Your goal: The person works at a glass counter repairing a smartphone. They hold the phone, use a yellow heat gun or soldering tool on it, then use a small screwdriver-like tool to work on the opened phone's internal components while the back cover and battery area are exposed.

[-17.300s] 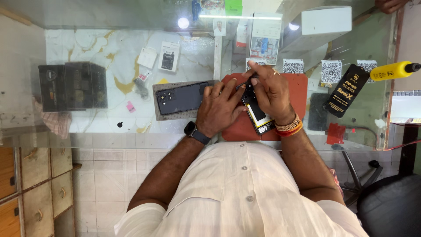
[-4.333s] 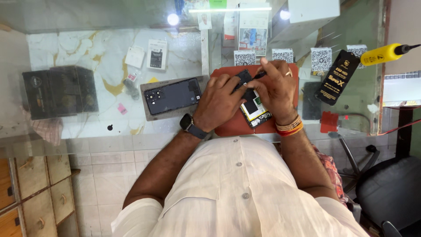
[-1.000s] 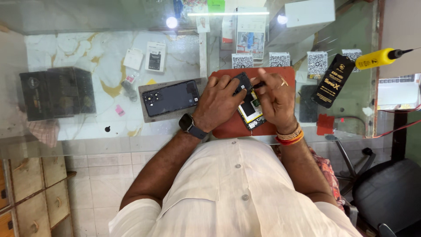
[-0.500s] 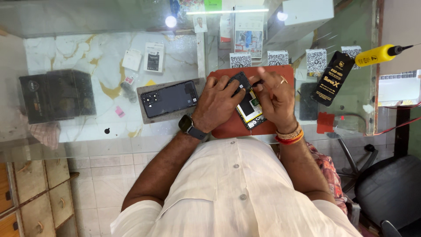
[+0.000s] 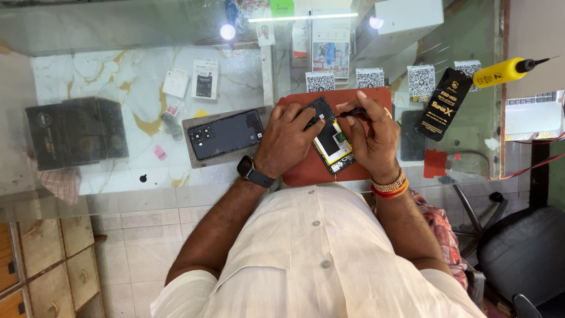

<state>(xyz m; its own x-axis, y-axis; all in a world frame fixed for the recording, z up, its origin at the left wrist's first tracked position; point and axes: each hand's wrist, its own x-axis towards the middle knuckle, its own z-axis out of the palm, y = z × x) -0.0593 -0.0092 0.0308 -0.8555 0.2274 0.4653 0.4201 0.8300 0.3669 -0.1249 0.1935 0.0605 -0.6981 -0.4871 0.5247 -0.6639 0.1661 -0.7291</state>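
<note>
On the red mat in front of me lies the opened phone, its back already off and the yellow battery and circuit board bare. My left hand lies over the phone's left edge, its fingers curled down onto the upper corner to pin it flat. My right hand is closed in a pinch on a thin dark tool, whose tip points at the phone's top end. I judge the opening done and the work inside still under way, since nothing looks refitted. Left of the mat, the dark back cover lies on a grey pad, well apart from the phone. Right of the mat lie a black packet and, beyond it, a yellow-handled screwdriver. The table is glass over marble-patterned white, with tiled floor and wooden drawers below it.
</note>
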